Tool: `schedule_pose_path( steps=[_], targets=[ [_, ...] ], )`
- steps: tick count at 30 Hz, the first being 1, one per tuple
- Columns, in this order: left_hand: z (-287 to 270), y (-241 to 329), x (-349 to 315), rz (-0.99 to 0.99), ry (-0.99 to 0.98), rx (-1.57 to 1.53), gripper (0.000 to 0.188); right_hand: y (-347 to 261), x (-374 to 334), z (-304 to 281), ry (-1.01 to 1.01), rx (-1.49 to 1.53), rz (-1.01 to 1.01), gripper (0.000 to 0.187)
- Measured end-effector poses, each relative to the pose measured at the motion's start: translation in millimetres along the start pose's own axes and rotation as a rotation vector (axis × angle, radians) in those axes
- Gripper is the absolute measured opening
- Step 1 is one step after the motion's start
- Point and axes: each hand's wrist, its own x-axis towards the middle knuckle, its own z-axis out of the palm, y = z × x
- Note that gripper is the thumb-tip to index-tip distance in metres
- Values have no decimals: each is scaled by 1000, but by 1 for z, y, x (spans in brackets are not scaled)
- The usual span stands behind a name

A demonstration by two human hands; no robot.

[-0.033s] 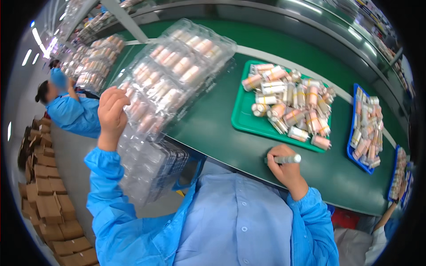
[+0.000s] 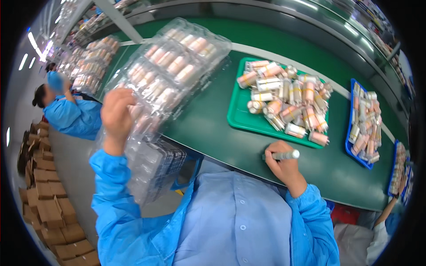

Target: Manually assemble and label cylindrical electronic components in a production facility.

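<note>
My left hand (image 2: 117,116) is at the near left end of a clear plastic tray (image 2: 202,62) that holds rows of small pink and white cylinders (image 2: 177,65). Its fingers are curled and closed; what they hold, if anything, is hidden against the see-through plastic. My right hand (image 2: 286,166) grips a pale grey marker pen (image 2: 286,155) above the bench's near edge, its light end pointing right. Just beyond that hand lies a green tray (image 2: 242,119) heaped with loose cylinders (image 2: 290,102), many wrapped with a yellow band.
A blue tray (image 2: 348,146) of similar cylinders stands farther right on the green bench (image 2: 199,128). Stacked clear trays (image 2: 153,170) are below the bench edge at my left. Cardboard boxes (image 2: 51,208) line the floor; a co-worker in blue (image 2: 73,115) works at far left.
My left hand has moved slightly down and right, with its wrist bent more over the tray end. The whole view has shifted a little; my right hand still grips the marker pen.
</note>
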Motion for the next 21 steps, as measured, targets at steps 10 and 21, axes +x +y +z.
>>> schedule_pose_path(
  steps=[10,21],
  targets=[
    [207,161,23,-509,-293,-635,42,10,-2,0,70,23,32,12],
    [171,220,-20,-309,-266,-825,43,-4,22,-33,230,114,-62,7]
  ],
)
